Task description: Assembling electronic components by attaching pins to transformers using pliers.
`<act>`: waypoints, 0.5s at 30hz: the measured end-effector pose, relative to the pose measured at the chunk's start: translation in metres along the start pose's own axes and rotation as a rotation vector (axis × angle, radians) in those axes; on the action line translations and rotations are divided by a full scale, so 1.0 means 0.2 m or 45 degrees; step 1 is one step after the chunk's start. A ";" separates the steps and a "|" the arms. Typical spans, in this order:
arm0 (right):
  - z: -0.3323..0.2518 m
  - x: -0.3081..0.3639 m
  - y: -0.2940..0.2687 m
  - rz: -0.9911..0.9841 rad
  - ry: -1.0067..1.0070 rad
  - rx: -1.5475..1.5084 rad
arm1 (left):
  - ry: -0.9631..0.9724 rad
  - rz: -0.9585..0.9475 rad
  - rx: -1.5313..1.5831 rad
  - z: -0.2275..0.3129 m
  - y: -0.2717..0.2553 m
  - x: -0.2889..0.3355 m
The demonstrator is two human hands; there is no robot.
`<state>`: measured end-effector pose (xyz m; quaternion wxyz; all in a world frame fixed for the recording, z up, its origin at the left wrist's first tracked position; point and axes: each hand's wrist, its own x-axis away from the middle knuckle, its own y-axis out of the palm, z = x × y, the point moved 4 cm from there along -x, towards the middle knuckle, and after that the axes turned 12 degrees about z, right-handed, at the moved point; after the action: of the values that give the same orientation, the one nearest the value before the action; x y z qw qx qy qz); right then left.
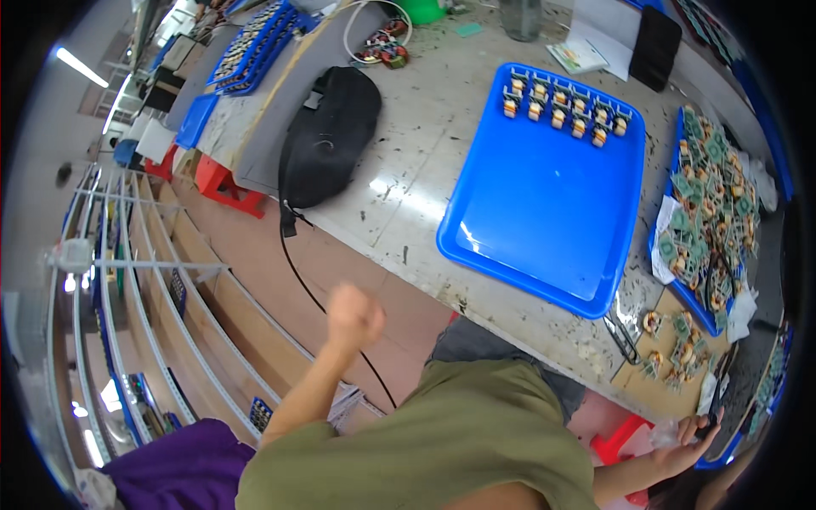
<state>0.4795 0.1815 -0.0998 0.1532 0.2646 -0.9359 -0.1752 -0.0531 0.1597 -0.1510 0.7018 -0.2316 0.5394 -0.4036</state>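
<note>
My left hand (355, 314) is raised off the front edge of the table, closed in a fist and slightly blurred; nothing sticks out of it. Low at the right, my right hand (690, 438) has its fingers bent around a small black object (707, 427) whose kind I cannot make out. Closest to that hand is a brown board (633, 382) bearing loose copper-wound coil parts (682, 350). Tweezers (622, 338) lie beside the board. Across the table, a blue tray (552, 204) holds rows of coil components (558, 115) along its far end.
A second blue tray (716, 321), heaped with green-and-copper parts (710, 187), stands at the right. A black bag (331, 136) with a trailing cable (297, 276) lies at the left table edge. Shelving (183, 314) fills the left, and a red stool (616, 446) is below.
</note>
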 end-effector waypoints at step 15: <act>-0.12 -0.01 0.12 0.204 -0.205 0.418 | -0.190 -0.175 -1.219 -0.33 0.23 -1.06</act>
<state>0.4811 0.1956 -0.0688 0.0460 0.1957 -0.9792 -0.0279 -0.1198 0.3662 -0.0865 0.5249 -0.5918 0.5961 -0.1379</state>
